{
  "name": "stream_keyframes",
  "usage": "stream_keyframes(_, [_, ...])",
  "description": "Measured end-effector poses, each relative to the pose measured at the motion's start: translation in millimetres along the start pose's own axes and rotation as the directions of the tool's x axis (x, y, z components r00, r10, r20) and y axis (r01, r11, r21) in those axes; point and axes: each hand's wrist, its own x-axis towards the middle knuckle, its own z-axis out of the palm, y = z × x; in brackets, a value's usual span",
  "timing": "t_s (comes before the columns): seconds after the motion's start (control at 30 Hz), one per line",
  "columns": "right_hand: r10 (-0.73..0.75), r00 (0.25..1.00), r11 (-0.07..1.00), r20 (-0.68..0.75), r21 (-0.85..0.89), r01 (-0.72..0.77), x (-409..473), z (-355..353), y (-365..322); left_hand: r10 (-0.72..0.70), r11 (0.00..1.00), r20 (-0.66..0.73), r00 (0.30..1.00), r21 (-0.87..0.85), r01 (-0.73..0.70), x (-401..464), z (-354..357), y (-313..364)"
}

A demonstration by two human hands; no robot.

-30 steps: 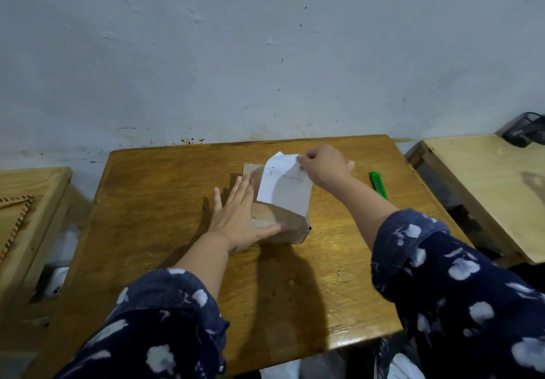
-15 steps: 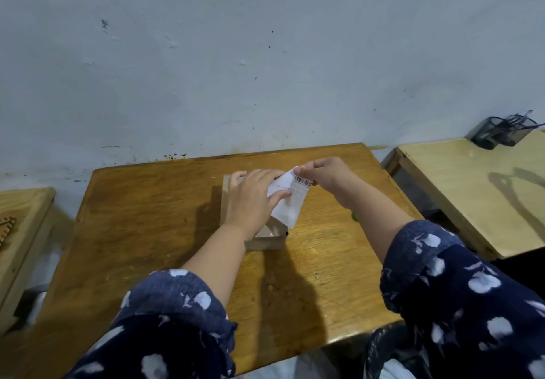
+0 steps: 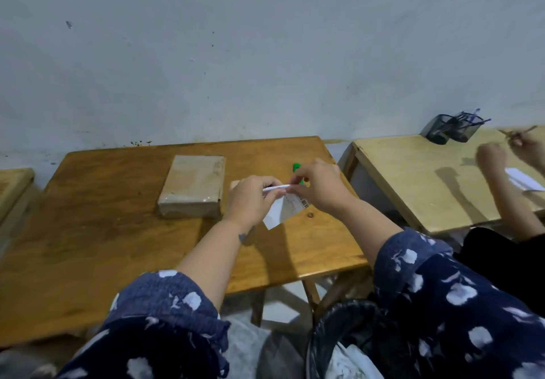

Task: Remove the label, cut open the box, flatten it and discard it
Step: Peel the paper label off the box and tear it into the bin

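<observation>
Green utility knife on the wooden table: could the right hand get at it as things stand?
Probably yes. The green utility knife lies just beyond the right hand, partly hidden by it, nothing between. But that hand and the left hand both pinch the white paper label, which must go first.

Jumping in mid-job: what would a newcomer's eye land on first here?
Both hands, the left hand and right hand, pinch a white label above the wooden table, right of centre. The box sits closed and untouched on the table, to their left. A green cutter peeks out behind the right hand, and a black-lined bin stands by the table's near right corner.
</observation>
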Motion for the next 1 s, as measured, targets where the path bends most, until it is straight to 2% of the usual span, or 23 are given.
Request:
stream_keyframes(0.1, [-0.051, 0.997, 0.999, 0.064, 0.022, 0.049, -34, -7, 19, -0.002, 1.0, -0.027, 1.0, -0.004, 0.002, -33, 22, 20])
stream_keyframes(0.2, [-0.098, 0.989, 0.995, 0.107, 0.046, 0.093, -66, -2, 27, -0.025, 0.993, -0.066, 0.998, 0.111, 0.032, -66, 37, 38])
stream_keyframes(0.27, [-0.151, 0.982, 0.988, 0.114, 0.061, 0.145, -82, 4, 24, -0.121, 0.982, -0.107, 0.987, 0.132, 0.134, -84, 41, 49])
stream_keyframes(0.33, [-0.232, 0.971, 0.971, 0.061, 0.082, 0.227, -95, 6, 18, -0.283, 0.958, -0.134, 0.95, 0.003, 0.286, -97, 40, 58])
stream_keyframes(0.4, [-0.302, 0.953, 0.949, -0.004, 0.096, 0.301, -105, 7, 10, -0.424, 0.898, -0.124, 0.897, -0.189, 0.398, -109, 35, 63])
stream_keyframes(0.5, [-0.342, 0.935, 0.92, -0.097, 0.167, 0.354, -118, 8, -6, -0.626, 0.713, -0.143, 0.767, -0.502, 0.489, -128, 18, 59])
stream_keyframes(0.57, [-0.318, 0.942, 0.912, -0.109, 0.236, 0.335, -126, 6, -14, -0.677, 0.695, -0.244, 0.694, -0.52, 0.496, -142, 0, 44])
stream_keyframes(0.73, [-0.152, 0.987, 0.864, -0.045, 0.479, 0.155, -140, -9, -26, -0.73, 0.68, -0.448, 0.516, -0.547, 0.488, -173, -30, 22])
stream_keyframes(0.9, [-0.118, 0.992, 0.856, -0.046, 0.502, 0.125, -154, -19, -46, -0.779, 0.627, -0.513, 0.361, -0.61, 0.485, -201, -48, 18])
stream_keyframes(0.93, [-0.114, 0.993, 0.847, -0.034, 0.519, 0.115, -157, -21, -49, -0.776, 0.63, -0.511, 0.37, -0.592, 0.503, -207, -50, 16])
stream_keyframes(1.0, [-0.134, 0.99, 0.841, 0.038, 0.532, 0.093, -166, -20, -59, -0.752, 0.659, -0.47, 0.461, -0.555, 0.508, -215, -50, 18])
